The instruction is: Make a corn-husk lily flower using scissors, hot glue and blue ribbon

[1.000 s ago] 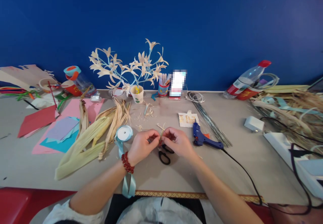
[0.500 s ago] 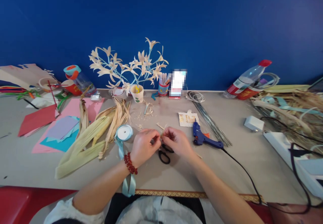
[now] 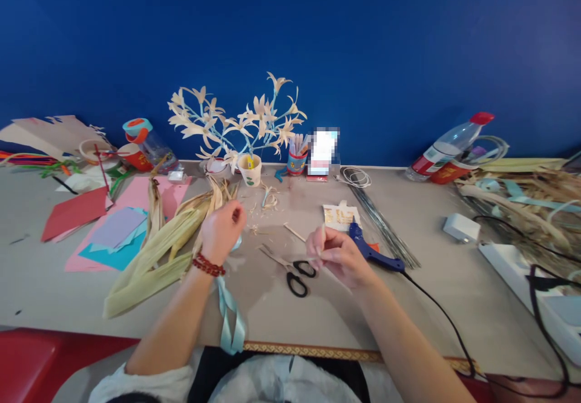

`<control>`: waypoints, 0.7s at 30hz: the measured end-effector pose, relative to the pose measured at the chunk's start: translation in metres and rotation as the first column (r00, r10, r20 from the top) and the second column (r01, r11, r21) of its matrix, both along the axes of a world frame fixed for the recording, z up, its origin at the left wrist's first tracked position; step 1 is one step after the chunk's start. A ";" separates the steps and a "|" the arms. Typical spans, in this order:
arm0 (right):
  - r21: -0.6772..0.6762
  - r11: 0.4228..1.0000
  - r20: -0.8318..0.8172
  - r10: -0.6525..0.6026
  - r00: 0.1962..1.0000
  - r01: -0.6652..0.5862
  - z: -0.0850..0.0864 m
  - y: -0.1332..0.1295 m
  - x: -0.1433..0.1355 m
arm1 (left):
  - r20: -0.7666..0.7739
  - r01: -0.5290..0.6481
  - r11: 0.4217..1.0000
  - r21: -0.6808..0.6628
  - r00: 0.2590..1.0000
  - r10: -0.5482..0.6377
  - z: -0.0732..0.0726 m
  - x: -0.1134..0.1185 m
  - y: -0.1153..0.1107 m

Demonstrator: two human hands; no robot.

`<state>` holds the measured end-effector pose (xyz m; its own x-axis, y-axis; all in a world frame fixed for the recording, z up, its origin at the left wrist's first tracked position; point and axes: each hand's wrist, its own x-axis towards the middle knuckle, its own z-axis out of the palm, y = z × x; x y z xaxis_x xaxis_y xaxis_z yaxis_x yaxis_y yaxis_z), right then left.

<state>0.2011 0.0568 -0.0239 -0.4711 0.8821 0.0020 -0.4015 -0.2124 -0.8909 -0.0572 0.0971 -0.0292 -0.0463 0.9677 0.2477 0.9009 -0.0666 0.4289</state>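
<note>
My left hand (image 3: pixel 223 230) is above the light blue ribbon (image 3: pixel 230 321), beside the corn husks (image 3: pixel 149 267); its fingers curl together, and whatever is between them cannot be made out. Right of centre, my right hand (image 3: pixel 338 256) pinches a small pale strip (image 3: pixel 324 236) that points upward. Between the hands lie scissors (image 3: pixel 290 268) with black handles, blades toward the back left. A thin pale stick (image 3: pixel 295 232) lies just behind them. The blue glue gun (image 3: pixel 374 252) rests right of my right hand, its nozzle near a white packet (image 3: pixel 340 215).
Husk flowers on blue stems stand in a paper cup (image 3: pixel 250 173) at the back, near a pen holder (image 3: pixel 297 162) and a phone (image 3: pixel 323 152). Metal wires (image 3: pixel 385 224), a white power strip (image 3: pixel 531 288) and a bottle (image 3: pixel 442 149) are rightward; coloured paper (image 3: pixel 113 230) lies left.
My hands have moved apart. My left hand has gone left and up over the ribbon roll, my right hand slightly right with the pale strip. The scissors are now uncovered.
</note>
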 end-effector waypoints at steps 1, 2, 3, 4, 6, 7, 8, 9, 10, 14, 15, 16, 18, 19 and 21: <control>0.005 1.000 -0.046 0.007 0.999 -0.007 0.002 0.000 0.002 | -0.072 -0.068 0.998 -0.012 0.995 0.067 0.002 -0.010 0.005; 0.005 1.000 -0.076 0.006 0.997 -0.006 0.004 0.001 0.003 | -0.139 -0.119 0.992 -0.031 0.984 0.114 0.003 -0.019 0.008; 0.000 1.000 -0.088 -0.001 0.996 0.001 0.005 0.001 0.003 | -0.187 -0.140 0.988 -0.067 0.974 0.125 0.004 -0.026 0.011; -0.009 1.000 -0.083 -0.018 0.996 0.017 0.006 0.001 0.003 | -0.216 -0.151 0.984 -0.097 0.968 0.127 0.006 -0.031 0.012; -0.033 0.998 -0.045 -0.053 0.998 0.051 0.004 0.002 0.002 | -0.204 -0.119 0.989 -0.093 0.974 0.098 0.009 -0.033 0.011; -0.040 0.997 -0.024 -0.063 0.998 0.062 0.003 0.002 0.000 | -0.156 -0.073 0.996 -0.054 0.986 0.064 0.012 -0.029 0.008; -0.042 0.997 -0.008 -0.069 0.998 0.068 0.000 0.002 -0.001 | -0.082 -0.005 1.000 0.011 0.997 0.006 0.016 -0.022 0.004; -0.044 0.996 0.007 -0.074 0.997 0.074 -0.002 0.002 -0.003 | 0.029 0.088 0.993 0.079 0.995 -0.090 0.019 -0.012 -0.001; -0.047 0.996 0.024 -0.077 0.997 0.078 -0.004 0.002 -0.004 | 0.155 0.203 0.972 0.122 0.963 -0.221 0.022 0.000 -0.008; -0.041 0.994 0.104 -0.100 0.990 0.105 -0.009 0.002 -0.009 | 0.530 0.635 0.768 0.080 0.626 -0.572 0.025 0.050 -0.040; -0.033 0.993 0.115 -0.106 0.988 0.110 -0.010 0.001 -0.010 | 0.559 0.648 0.759 0.066 0.606 -0.566 0.024 0.059 -0.046; -0.021 0.993 0.122 -0.110 0.986 0.113 -0.010 0.001 -0.011 | 0.578 0.636 0.769 0.056 0.607 -0.545 0.021 0.065 -0.051; -0.002 0.995 0.140 -0.102 0.985 0.103 -0.010 -0.001 -0.014 | 0.605 0.608 0.794 0.026 0.623 -0.497 0.016 0.070 -0.056; 0.007 0.995 0.155 -0.097 0.983 0.098 -0.010 -0.003 -0.015 | 0.611 0.600 0.800 0.017 0.627 -0.483 0.014 0.071 -0.057; 0.034 0.994 0.195 -0.106 0.975 0.102 -0.010 -0.004 -0.017 | 0.613 0.608 0.794 0.012 0.623 -0.486 0.011 0.068 -0.056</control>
